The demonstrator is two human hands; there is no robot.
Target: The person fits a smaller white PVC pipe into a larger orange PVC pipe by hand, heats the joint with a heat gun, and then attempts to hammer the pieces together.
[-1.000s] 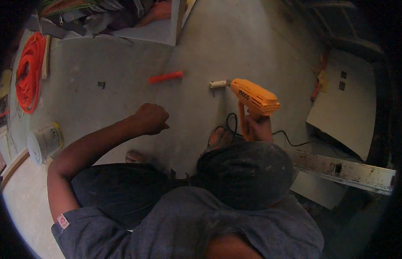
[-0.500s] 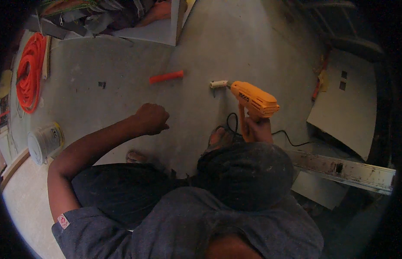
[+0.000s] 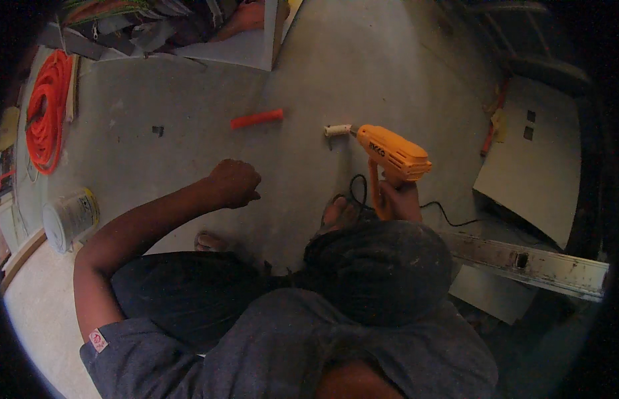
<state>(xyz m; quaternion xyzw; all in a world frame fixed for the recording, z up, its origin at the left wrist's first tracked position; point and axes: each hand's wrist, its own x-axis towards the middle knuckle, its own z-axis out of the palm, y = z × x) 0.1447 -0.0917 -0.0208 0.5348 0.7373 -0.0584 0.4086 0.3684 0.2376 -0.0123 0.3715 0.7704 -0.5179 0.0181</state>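
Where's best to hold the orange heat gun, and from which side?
Probably the slim handle of the orange heat gun, from the right, as the right hand does: it juts from the bulkier body, and the nozzle points left, away from that hand.

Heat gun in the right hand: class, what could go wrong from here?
1. The black cord loops beside the right foot, so it might snag.
2. If the heat gun is hot, its metal nozzle could burn the left hand should that reach across.
3. The red tube lies loose on the floor and might roll if bumped.
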